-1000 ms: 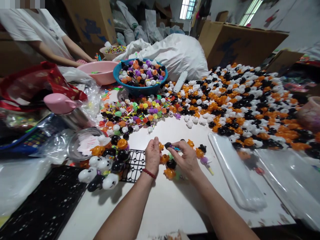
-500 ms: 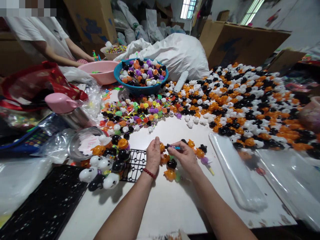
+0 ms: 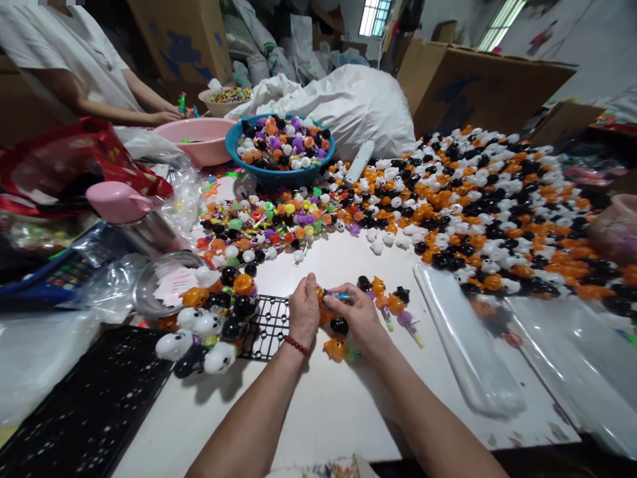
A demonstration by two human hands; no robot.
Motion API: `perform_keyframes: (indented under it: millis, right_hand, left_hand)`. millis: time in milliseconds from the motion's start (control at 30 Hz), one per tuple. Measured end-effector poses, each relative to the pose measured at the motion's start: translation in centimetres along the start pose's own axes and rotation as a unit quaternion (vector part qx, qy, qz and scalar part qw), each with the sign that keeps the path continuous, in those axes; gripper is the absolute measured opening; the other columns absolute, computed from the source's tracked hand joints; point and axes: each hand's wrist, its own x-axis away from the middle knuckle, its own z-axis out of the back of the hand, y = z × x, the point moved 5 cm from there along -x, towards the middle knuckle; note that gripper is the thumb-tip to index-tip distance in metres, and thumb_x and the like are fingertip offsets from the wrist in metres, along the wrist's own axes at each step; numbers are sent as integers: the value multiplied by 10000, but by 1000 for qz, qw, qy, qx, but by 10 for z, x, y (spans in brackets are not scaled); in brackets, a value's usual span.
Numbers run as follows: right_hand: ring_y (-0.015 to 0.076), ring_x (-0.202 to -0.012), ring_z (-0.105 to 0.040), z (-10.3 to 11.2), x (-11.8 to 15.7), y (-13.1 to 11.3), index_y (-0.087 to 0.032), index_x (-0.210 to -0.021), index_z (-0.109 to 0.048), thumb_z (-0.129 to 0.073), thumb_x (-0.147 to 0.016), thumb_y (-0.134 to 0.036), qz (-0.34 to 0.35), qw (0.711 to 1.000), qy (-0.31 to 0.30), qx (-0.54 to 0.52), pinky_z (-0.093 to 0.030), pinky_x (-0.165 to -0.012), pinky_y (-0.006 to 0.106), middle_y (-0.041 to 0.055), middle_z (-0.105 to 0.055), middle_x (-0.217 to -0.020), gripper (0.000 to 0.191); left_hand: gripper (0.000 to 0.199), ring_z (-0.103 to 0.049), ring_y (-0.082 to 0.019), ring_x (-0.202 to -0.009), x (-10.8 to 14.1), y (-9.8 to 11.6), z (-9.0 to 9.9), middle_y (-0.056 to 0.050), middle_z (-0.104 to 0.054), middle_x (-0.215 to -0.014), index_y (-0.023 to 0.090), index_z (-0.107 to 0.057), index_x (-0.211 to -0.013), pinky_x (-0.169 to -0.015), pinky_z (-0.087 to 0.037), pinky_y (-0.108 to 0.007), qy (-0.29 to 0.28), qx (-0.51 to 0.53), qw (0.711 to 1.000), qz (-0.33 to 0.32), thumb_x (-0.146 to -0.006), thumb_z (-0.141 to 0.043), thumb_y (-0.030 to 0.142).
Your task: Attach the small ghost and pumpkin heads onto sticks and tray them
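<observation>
My left hand (image 3: 304, 311), with a red bead bracelet at the wrist, is closed around a small orange toy (image 3: 320, 292). My right hand (image 3: 354, 312) pinches a blue stick (image 3: 338, 295) whose dark end meets that orange toy. Beneath and between the hands lie an orange pumpkin-like toy (image 3: 336, 348) and a black toy (image 3: 339, 325). Just right of my right hand are more orange, black and purple toys (image 3: 397, 303). Left of my left hand, a black grid tray (image 3: 269, 328) lies flat, beside a cluster of white, black and orange toys (image 3: 219, 357).
A large pile of small toys (image 3: 478, 199) covers the back right. Behind stand a blue basin (image 3: 279, 176) and a pink basin (image 3: 199, 143). Clear plastic bags (image 3: 462, 338) lie at right. A pink-lidded flask (image 3: 119, 202) stands left. Another person's hand (image 3: 166, 117) is beyond the pink basin.
The blue stick and my right hand have shifted slightly left, closer to my left hand. At the back left, the other person's hand has moved left, with colourful pieces showing by it.
</observation>
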Motion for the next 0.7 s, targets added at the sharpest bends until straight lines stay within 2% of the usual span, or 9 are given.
perform_keyframes:
  millis: [100,267,433,500,567,700]
  right_hand:
    - [165,-724,-695,0,-2,-1,-204,-855,-690,-892,-608,-432,-28,999,-24,-30,-563,-796,331,5,-729,-764,392]
    - [156,-822,-709,15,-4,-4,-197,-933,-710,-886,-646,-412,-45,996,-53,-54,-542,-884,310,22,-747,-845,400]
    - [169,-761,-694,22,-4,7,-189,-870,-691,-868,-657,-469,-59,997,-48,-29,-546,-801,322,33,-738,-788,394]
    - [158,-715,-664,21,-5,8,-185,-853,-702,-830,-685,-512,-54,997,-55,12,-530,-748,305,26,-720,-756,390]
    - [150,-689,-628,21,-5,3,-181,-829,-717,-776,-729,-541,-28,993,-61,96,-495,-702,282,11,-695,-730,378]
    - [152,-703,-581,16,-1,-17,-180,-818,-724,-649,-836,-515,79,948,-71,301,-432,-655,260,2,-674,-740,344]
  left_hand:
    - [507,-429,-109,-503,-3,5,2,41,-464,-545,209,-528,-678,-500,-341,-230,-10,22,1000,-11,-871,-522,678]
    - [435,-414,-72,-423,-6,3,-4,93,-459,-536,220,-502,-812,-445,-323,-185,-24,127,991,42,-802,-663,625]
    - [460,-442,-64,-409,-6,2,-10,99,-497,-562,221,-467,-834,-416,-334,-170,-54,150,986,51,-763,-712,604]
    - [459,-432,-65,-402,-5,2,-10,98,-491,-551,221,-455,-806,-407,-326,-173,-58,142,987,53,-784,-680,620]
    - [457,-413,-65,-402,-4,2,-8,98,-472,-544,221,-450,-786,-411,-322,-178,-50,117,990,53,-810,-641,636]
    - [461,-395,-73,-451,-4,2,-2,90,-422,-554,218,-461,-759,-453,-336,-191,-17,55,998,36,-853,-570,656]
